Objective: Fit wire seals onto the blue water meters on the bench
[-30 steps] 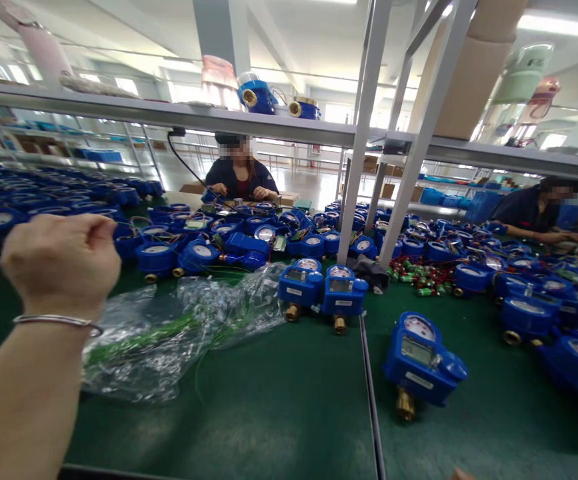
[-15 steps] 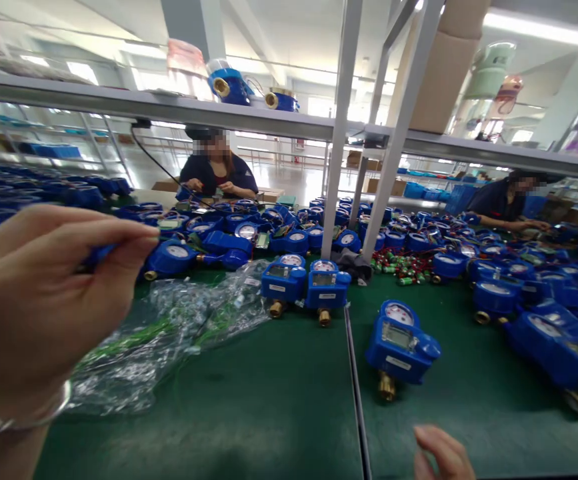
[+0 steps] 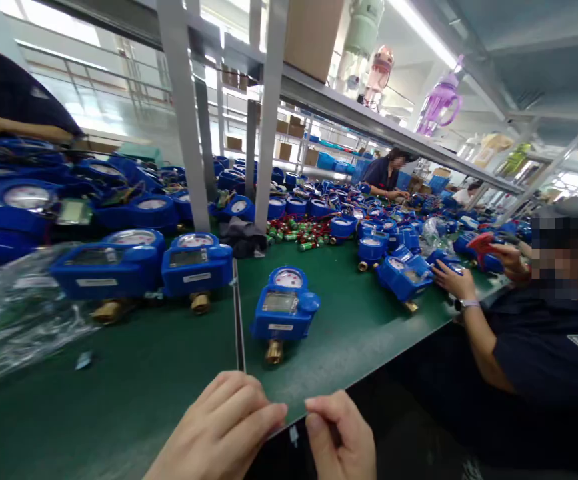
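Note:
At the table's front edge my left hand (image 3: 223, 427) is closed, thumb against curled fingers. Beside it, a small gap away, my right hand (image 3: 341, 433) makes a pinch. Anything between the fingertips of either hand is too small to make out. A small pale scrap (image 3: 293, 437) shows below the gap between them. Just beyond my hands a blue water meter (image 3: 283, 307) with a round dial, a grey display and a brass fitting stands on the green table (image 3: 169, 373). Two similar meters, one (image 3: 196, 267) beside the other (image 3: 109, 267), stand to its left.
Clear plastic bags (image 3: 23, 300) lie at the left, near a small scrap (image 3: 83, 360). Shelf posts (image 3: 269, 120) rise behind the meters, beside a dark cloth (image 3: 243, 239) and green batteries (image 3: 299, 233). A co-worker (image 3: 559, 333) at the right handles a meter and a red tool (image 3: 481, 243).
The view has swung to the right. My left hand has come down from the raised position at the left to beside my right hand. The co-worker at the right has come into view.

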{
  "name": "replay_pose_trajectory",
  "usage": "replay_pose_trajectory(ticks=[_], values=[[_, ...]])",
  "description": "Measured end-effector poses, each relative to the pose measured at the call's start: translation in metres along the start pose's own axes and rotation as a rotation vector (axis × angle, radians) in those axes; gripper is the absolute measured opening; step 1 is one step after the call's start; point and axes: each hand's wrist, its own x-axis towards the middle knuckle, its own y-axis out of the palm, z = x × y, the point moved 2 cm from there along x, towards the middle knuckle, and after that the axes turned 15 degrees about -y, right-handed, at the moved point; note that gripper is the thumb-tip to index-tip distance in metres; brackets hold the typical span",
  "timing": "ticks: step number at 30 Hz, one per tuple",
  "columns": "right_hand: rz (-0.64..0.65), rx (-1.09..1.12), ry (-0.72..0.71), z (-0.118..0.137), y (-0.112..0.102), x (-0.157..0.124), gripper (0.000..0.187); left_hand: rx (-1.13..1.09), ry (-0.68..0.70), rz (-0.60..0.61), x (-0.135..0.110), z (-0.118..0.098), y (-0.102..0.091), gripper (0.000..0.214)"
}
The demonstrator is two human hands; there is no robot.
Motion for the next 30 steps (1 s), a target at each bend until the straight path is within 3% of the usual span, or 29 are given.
replay_pose_trajectory(ticks=[3, 8, 11, 13, 18, 30], values=[[0.068, -0.159, -0.084, -0.02, -0.021, 0.011, 0.011, -0.21, -0.236, 0.064, 0.015, 0.014, 0.025, 0.014], [0.053, -0.473, -0.201, -0.043, -0.034, 0.038, 0.008, -0.907, -1.07, 0.12, 0.03, 0.034, 0.074, 0.027], [0.127, -0.641, -0.299, -0.05, -0.028, 0.055, 0.007, -1.309, -1.353, 0.162, 0.035, 0.032, 0.098, 0.033], [0.19, -0.724, -0.325, -0.053, -0.024, 0.064, 0.007, -1.412, -1.392, 0.15, 0.04, 0.03, 0.108, 0.035], [0.259, -0.82, -0.393, -0.056, -0.015, 0.073, 0.008, -1.479, -1.295, 0.129, 0.05, 0.03, 0.123, 0.029], [0.375, -0.874, -0.442, -0.068, -0.013, 0.07, 0.013, -1.483, -1.121, 0.213, 0.046, 0.035, 0.134, 0.03]])
